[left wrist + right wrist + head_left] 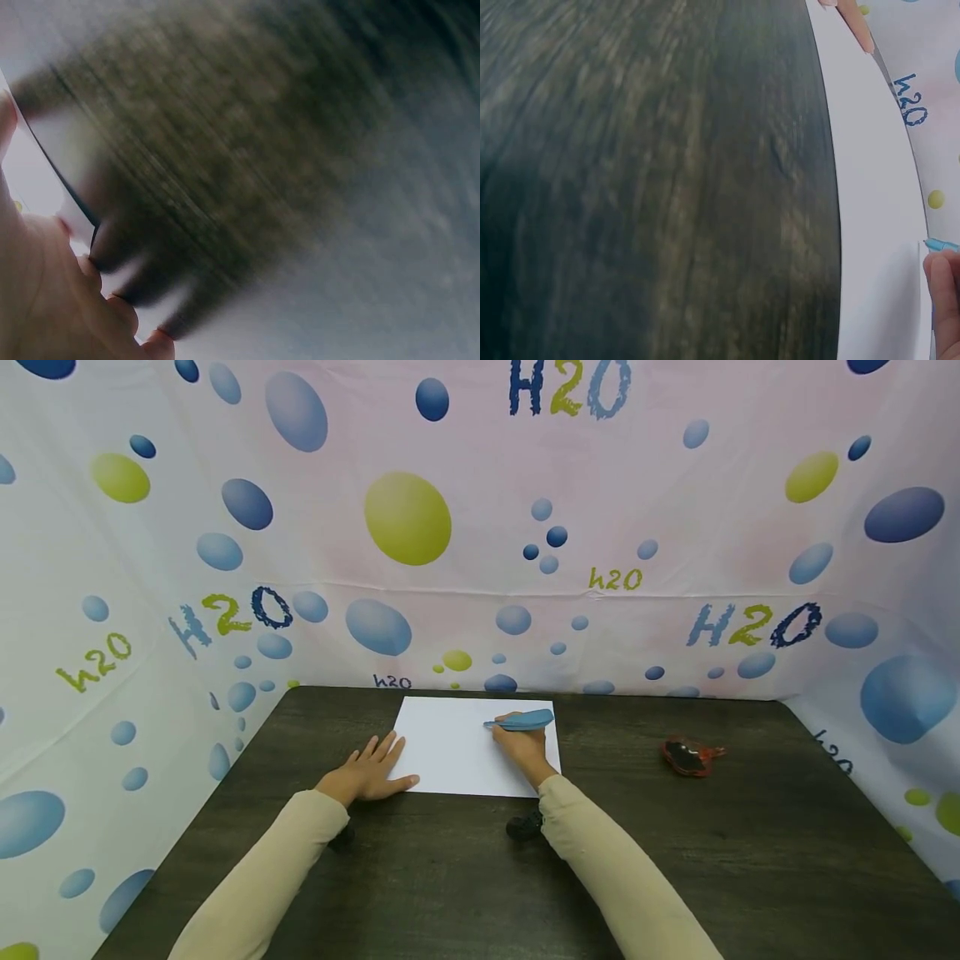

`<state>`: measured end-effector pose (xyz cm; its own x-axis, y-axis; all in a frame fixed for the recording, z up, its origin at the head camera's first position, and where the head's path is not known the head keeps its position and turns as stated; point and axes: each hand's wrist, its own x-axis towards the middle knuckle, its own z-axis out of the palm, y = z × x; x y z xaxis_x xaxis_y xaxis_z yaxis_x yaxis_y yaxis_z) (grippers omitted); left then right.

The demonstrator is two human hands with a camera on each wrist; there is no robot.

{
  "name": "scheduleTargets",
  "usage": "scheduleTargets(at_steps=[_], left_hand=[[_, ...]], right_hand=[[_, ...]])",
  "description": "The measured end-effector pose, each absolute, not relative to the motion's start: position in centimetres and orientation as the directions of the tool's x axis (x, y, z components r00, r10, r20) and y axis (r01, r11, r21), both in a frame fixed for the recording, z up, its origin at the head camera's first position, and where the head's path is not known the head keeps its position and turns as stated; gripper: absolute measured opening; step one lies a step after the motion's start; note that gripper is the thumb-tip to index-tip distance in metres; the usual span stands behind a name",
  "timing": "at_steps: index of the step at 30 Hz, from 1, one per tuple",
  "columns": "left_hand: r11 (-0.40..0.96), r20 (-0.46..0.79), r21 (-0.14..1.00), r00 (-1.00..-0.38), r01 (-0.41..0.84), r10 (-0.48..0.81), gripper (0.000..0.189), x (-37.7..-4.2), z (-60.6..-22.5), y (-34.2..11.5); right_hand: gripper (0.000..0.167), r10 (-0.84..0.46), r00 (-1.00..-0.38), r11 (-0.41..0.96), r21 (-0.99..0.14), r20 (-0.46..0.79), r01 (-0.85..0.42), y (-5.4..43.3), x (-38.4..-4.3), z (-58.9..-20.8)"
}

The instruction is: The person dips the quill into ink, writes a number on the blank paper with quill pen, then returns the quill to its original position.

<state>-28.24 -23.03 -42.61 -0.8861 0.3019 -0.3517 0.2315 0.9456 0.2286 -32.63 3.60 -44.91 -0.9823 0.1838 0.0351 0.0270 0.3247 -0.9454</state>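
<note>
A white sheet of paper (457,762) lies on the dark wooden table. My right hand (525,750) pinches a blue feather-shaped pen (531,720) over the paper's right half, tip pointing left and feather end toward the right. In the right wrist view the thumb and fingers (945,300) grip the light-blue pen (943,245) close to its tip, at the picture's right edge. My left hand (371,772) rests flat with fingers spread at the paper's left edge, thumb on its near left corner. Part of that hand (45,292) shows in the left wrist view.
To the right on the table (750,860) lies a small red-orange item (690,756) with a dark middle. Behind and beside the table hangs a white cloth (465,585) printed with blue and green dots and "H2O". A dark wrist device (523,827) sits under the right sleeve.
</note>
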Motion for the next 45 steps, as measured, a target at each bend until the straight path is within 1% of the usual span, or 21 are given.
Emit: scheduleTargets(at_steps=[8,15,19,29,37,45], left_hand=[[0.946,-0.352,0.233,-0.887,0.226,0.298,0.086,-28.4,-42.52,-23.12],[0.946,-0.355,0.234,-0.886,0.225,0.298,0.086,-28.29,-42.51,-23.14],[0.946,-0.355,0.234,-0.886,0.225,0.298,0.086,-28.16,-42.43,-23.14],[0.947,-0.351,0.222,-0.887,0.233,0.301,0.088,-28.42,-42.57,-23.13],[0.947,-0.353,0.222,-0.886,0.233,0.3,0.087,-28.44,-42.63,-23.15],[0.944,-0.351,0.228,-0.885,0.237,0.307,0.089,-28.53,-43.04,-23.3]], right_hand=[[0.013,0.229,-0.971,0.329,-0.944,0.062,0.017,3.1,-32.75,-45.09],[0.014,0.263,-0.964,0.316,-0.947,0.039,0.048,2.9,-32.51,-45.14],[0.014,0.259,-0.966,0.306,-0.95,0.025,0.058,2.9,-32.5,-45.1],[0.015,0.252,-0.967,0.313,-0.949,0.035,0.047,3.21,-32.32,-45.22],[0.015,0.219,-0.975,0.317,-0.948,0.037,0.035,3.24,-32.22,-45.03],[0.015,0.19,-0.981,0.371,-0.928,0.043,0.031,3.2,-32.26,-45.01]])
